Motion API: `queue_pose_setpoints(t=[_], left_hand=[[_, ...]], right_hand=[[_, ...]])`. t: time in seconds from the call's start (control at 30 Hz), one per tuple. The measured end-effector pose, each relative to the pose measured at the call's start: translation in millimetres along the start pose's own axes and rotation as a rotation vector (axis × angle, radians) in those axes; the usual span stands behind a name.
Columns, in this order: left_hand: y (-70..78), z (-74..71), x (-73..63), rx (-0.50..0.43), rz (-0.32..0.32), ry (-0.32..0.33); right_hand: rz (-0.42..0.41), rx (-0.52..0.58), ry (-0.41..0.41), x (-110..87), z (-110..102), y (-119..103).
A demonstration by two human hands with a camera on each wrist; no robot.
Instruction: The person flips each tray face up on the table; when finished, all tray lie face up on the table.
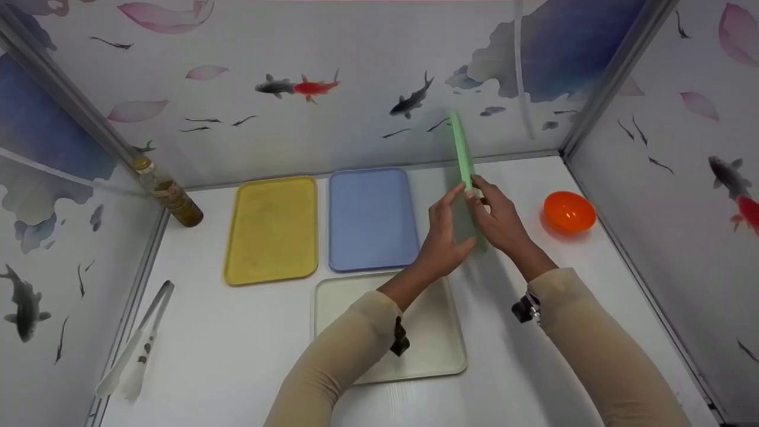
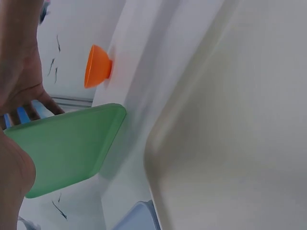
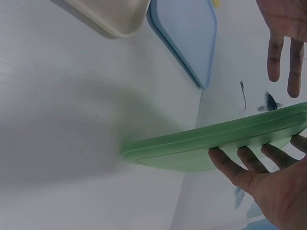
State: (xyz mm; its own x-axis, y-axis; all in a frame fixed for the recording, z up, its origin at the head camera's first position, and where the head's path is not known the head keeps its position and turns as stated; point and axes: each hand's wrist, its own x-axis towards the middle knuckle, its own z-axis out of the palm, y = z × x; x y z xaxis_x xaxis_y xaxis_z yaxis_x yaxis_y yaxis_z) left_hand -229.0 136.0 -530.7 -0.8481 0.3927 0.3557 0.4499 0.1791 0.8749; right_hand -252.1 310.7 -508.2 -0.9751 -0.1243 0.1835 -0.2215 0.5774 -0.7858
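Note:
A green tray (image 1: 462, 154) is tilted up nearly on edge at the back right, its rim toward me. My right hand (image 1: 500, 216) grips it, thumb at the rim and fingers against its outer face, as the fingers (image 3: 235, 167) in the right wrist view show. On the tray's other side is my left hand (image 1: 443, 237), its fingers (image 3: 274, 57) straight and close to the tray. Whether those fingertips touch the rim is hard to tell. Below my left forearm lies a cream tray (image 1: 439, 350), partly covered. A blue tray (image 1: 372, 219) lies just left of my left hand.
Left of the blue tray is a yellow tray (image 1: 273, 231). An orange bowl (image 1: 569, 212) stands at the right. At the left are a bottle of brownish liquid (image 1: 175, 198) and tongs (image 1: 139, 344). Patterned walls (image 1: 356, 130) enclose the white table (image 1: 237, 356) at back and sides.

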Motion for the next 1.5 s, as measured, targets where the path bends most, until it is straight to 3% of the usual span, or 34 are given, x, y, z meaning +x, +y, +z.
queue_pose_setpoints(t=[0.17, 0.43, 0.57, 0.67, 0.73, 0.83, 1.0, 1.27, 1.37, 1.5], left_hand=[[-0.5, 3.0, 3.8, -0.027, 0.013, 0.009], [0.1, 7.2, 9.3, 0.013, 0.037, 0.0], [-3.1, 10.6, 14.5, 0.057, 0.06, 0.077], [-8.3, 13.4, 19.4, 0.098, 0.039, 0.164], [-12.3, 15.1, 22.8, 0.118, -0.005, 0.199], [-17.7, 18.4, 26.1, 0.144, -0.107, 0.204], [-24.2, 27.2, 27.6, 0.119, -0.29, 0.145], [-27.5, 32.0, 31.7, -0.007, -0.587, 0.043], [-27.3, 29.0, 33.4, -0.043, -0.655, -0.013], [-25.7, 23.6, 36.0, -0.138, -0.678, -0.062]], right_hand=[[-0.016, -0.039, -0.006, 0.2, -5, -2], [-0.042, -0.054, -0.002, -2.7, -12, 1], [-0.056, -0.048, 0.024, -4.2, -13, 1], [-0.065, -0.051, 0.043, -4.4, -11, 1], [-0.067, -0.054, 0.052, -4.5, -11, 2], [-0.068, -0.06, 0.066, -4.5, -10, 3], [-0.065, -0.05, 0.083, -6.4, -7, 3], [-0.024, -0.005, 0.103, -10.2, -8, 0], [0.0, 0.011, 0.104, -11.1, -11, -1], [0.024, 0.043, 0.122, -11.6, -14, -4]])
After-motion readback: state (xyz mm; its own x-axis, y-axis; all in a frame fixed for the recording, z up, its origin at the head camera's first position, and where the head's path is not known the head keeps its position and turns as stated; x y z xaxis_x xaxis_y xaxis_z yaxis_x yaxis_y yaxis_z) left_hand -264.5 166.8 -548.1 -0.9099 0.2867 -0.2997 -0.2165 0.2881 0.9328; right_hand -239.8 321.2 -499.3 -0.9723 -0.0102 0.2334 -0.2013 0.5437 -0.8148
